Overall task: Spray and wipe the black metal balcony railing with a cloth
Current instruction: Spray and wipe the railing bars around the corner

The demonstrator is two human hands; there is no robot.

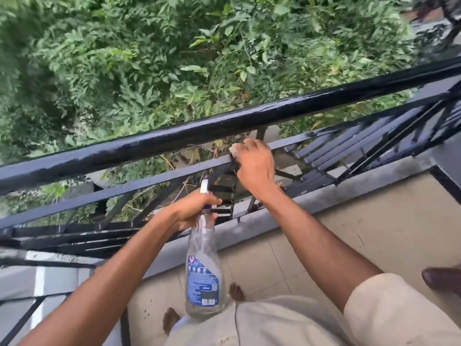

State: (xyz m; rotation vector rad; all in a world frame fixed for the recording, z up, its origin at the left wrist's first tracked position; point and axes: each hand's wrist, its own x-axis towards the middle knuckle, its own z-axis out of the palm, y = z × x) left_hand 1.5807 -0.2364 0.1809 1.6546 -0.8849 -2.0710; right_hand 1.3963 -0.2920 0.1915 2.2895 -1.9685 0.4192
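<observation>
On the second bar [149,182] of the railing [249,121], your right hand [254,168] curls round the cloth [234,148] to scrub; at eight o'clock your left hand [192,211] grips the spray bottle [203,270], ready

right hand [254,168] presses cloth [235,149] on railing [154,143] | left hand [193,211] grips spray bottle [203,270]

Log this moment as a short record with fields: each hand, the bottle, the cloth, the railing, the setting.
left hand: grips the spray bottle by its neck
right hand: holds the cloth against the lower bar beneath the top rail
spray bottle: clear, blue label, looks nearly empty
cloth: pale, bunched, mostly hidden under the fingers
railing: black metal, glossy
setting: tiled floor, green foliage beyond
</observation>
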